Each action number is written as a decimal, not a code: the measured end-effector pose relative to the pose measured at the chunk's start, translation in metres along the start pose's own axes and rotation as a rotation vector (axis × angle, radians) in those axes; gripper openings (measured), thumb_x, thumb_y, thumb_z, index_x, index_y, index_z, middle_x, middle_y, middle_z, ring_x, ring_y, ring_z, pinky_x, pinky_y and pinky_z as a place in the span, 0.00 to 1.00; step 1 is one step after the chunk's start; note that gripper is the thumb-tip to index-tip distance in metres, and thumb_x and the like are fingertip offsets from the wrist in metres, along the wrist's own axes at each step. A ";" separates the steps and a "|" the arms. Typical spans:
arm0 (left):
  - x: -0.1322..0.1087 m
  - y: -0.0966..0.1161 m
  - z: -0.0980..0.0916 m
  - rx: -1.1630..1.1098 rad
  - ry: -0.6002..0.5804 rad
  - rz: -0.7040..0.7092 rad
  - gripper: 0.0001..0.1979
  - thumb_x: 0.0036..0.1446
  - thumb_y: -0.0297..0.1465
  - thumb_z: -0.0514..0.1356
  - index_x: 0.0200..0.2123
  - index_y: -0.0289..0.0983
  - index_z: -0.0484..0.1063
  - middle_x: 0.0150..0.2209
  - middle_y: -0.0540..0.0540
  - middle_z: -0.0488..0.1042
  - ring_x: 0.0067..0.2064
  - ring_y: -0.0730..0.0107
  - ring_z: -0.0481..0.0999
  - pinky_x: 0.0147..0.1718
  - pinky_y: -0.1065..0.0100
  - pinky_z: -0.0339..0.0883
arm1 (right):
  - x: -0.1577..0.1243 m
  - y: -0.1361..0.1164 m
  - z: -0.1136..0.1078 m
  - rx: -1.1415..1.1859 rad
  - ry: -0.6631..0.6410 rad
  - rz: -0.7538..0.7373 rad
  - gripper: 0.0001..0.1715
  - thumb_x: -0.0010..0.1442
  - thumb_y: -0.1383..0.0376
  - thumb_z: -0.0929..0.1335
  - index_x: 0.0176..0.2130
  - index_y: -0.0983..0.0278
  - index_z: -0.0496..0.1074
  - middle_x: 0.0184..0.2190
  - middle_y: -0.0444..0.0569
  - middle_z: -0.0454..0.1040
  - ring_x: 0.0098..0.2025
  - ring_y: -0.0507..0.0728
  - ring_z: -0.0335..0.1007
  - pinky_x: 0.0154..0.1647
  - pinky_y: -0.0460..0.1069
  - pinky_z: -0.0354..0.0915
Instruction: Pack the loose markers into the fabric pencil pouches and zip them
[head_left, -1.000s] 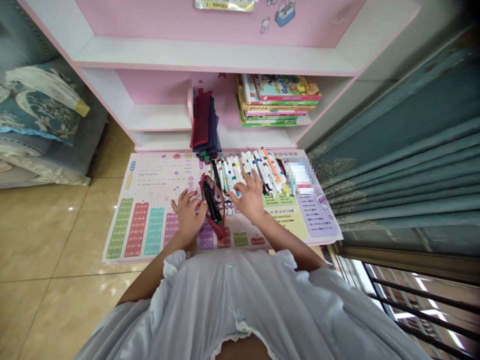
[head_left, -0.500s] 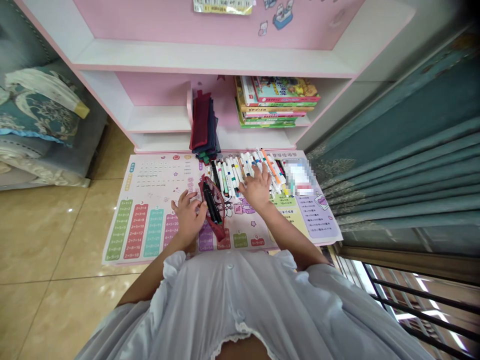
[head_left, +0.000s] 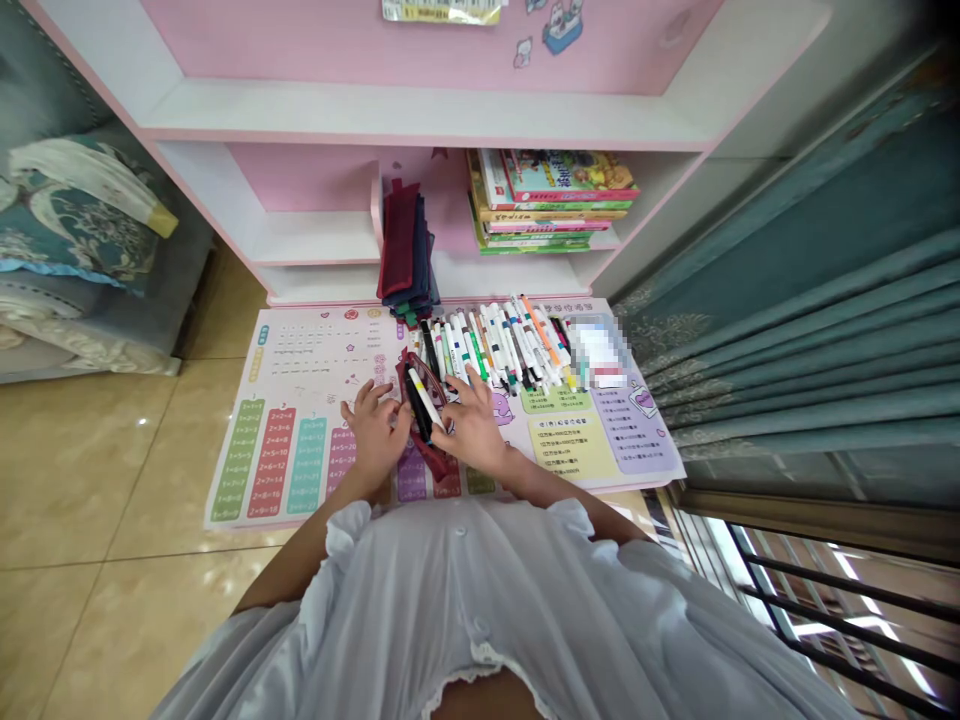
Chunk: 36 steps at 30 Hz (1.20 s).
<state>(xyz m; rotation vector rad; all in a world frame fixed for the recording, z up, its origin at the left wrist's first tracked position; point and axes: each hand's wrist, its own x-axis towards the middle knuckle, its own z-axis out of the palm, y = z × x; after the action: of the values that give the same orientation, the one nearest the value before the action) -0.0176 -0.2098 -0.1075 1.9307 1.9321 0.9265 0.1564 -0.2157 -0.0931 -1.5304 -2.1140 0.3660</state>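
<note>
A dark red pencil case [head_left: 437,465] lies unzipped on the printed desk mat, with black markers [head_left: 417,405] inside it. My left hand [head_left: 376,432] grips the near left edge of the case between thumb and fingers. In my right hand [head_left: 476,428] is a white marker [head_left: 425,396] with a yellow end, pinched at its lower end and lying over the black markers at the case's opening. Just beyond my right hand spreads a pile of mostly white markers [head_left: 517,340], with an orange one [head_left: 541,330] among them.
Several dark red and navy pencil cases [head_left: 405,245] are stacked at the shelf divider. Books [head_left: 555,205] are piled on the shelf to the right. A blurred white item [head_left: 598,352] sits at the mat's right end, near the teal curtain [head_left: 810,300].
My right hand has moved left and toward me from the marker pile to the pencil case, bringing a white marker. My left hand has stayed at the case.
</note>
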 end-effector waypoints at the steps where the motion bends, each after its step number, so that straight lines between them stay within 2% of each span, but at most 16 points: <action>1: 0.000 0.000 0.000 0.000 0.001 -0.003 0.13 0.58 0.35 0.56 0.23 0.39 0.69 0.50 0.43 0.76 0.63 0.51 0.63 0.60 0.36 0.41 | 0.001 0.000 0.001 -0.008 -0.018 0.010 0.10 0.49 0.64 0.71 0.20 0.64 0.71 0.62 0.54 0.64 0.71 0.73 0.39 0.67 0.67 0.44; 6: 0.000 -0.003 0.002 -0.002 0.004 -0.001 0.12 0.59 0.36 0.56 0.24 0.39 0.69 0.50 0.42 0.76 0.63 0.51 0.63 0.60 0.36 0.42 | 0.001 0.000 0.005 -0.043 -0.084 0.035 0.11 0.53 0.60 0.71 0.24 0.64 0.73 0.63 0.57 0.61 0.71 0.74 0.38 0.66 0.71 0.43; 10: 0.000 -0.003 0.002 -0.004 -0.002 -0.008 0.13 0.59 0.36 0.56 0.24 0.39 0.69 0.50 0.43 0.75 0.63 0.50 0.63 0.61 0.36 0.41 | -0.001 0.002 0.006 -0.066 -0.065 0.015 0.12 0.56 0.57 0.70 0.28 0.63 0.74 0.62 0.57 0.62 0.70 0.74 0.40 0.66 0.70 0.45; 14: 0.001 -0.002 0.000 -0.018 -0.004 -0.012 0.13 0.59 0.36 0.56 0.23 0.39 0.69 0.51 0.43 0.75 0.63 0.50 0.63 0.61 0.36 0.40 | 0.007 0.018 -0.005 -0.105 0.113 0.029 0.13 0.59 0.57 0.68 0.30 0.62 0.75 0.60 0.56 0.65 0.70 0.72 0.40 0.64 0.69 0.50; 18: 0.000 -0.002 0.000 -0.028 -0.007 -0.015 0.13 0.58 0.36 0.57 0.23 0.39 0.69 0.50 0.43 0.75 0.63 0.49 0.63 0.61 0.34 0.41 | 0.019 0.049 -0.029 -0.262 0.379 0.154 0.14 0.61 0.57 0.66 0.30 0.62 0.74 0.57 0.56 0.66 0.68 0.73 0.45 0.62 0.72 0.52; 20: 0.000 -0.003 0.000 -0.027 -0.009 -0.010 0.13 0.59 0.37 0.56 0.23 0.39 0.69 0.51 0.43 0.75 0.63 0.49 0.63 0.60 0.34 0.41 | 0.021 0.066 -0.040 -0.344 0.441 0.227 0.14 0.60 0.57 0.66 0.29 0.63 0.73 0.57 0.58 0.66 0.68 0.76 0.46 0.60 0.72 0.54; 25: 0.000 -0.002 0.000 -0.023 -0.017 -0.010 0.13 0.59 0.37 0.56 0.23 0.39 0.69 0.51 0.43 0.75 0.63 0.49 0.63 0.60 0.34 0.41 | 0.016 0.087 -0.049 -0.434 0.414 0.309 0.15 0.57 0.58 0.68 0.25 0.65 0.72 0.57 0.60 0.66 0.66 0.79 0.47 0.59 0.74 0.53; 30: 0.000 -0.001 0.000 -0.010 -0.018 -0.015 0.13 0.59 0.37 0.56 0.23 0.39 0.69 0.51 0.43 0.75 0.63 0.50 0.63 0.60 0.35 0.42 | 0.013 0.088 -0.048 -0.478 0.369 0.340 0.15 0.57 0.58 0.67 0.25 0.65 0.73 0.55 0.61 0.67 0.65 0.80 0.49 0.56 0.76 0.54; 36: 0.000 -0.003 0.001 -0.021 -0.008 -0.007 0.14 0.59 0.37 0.56 0.23 0.39 0.69 0.51 0.43 0.75 0.63 0.49 0.63 0.61 0.35 0.40 | 0.014 0.086 -0.053 -0.443 0.312 0.324 0.14 0.59 0.63 0.66 0.24 0.66 0.73 0.55 0.62 0.68 0.65 0.80 0.51 0.55 0.78 0.55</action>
<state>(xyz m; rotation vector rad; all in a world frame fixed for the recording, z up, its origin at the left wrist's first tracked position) -0.0193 -0.2094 -0.1105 1.9120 1.9153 0.9322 0.2511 -0.1781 -0.0880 -2.0354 -1.7746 -0.2435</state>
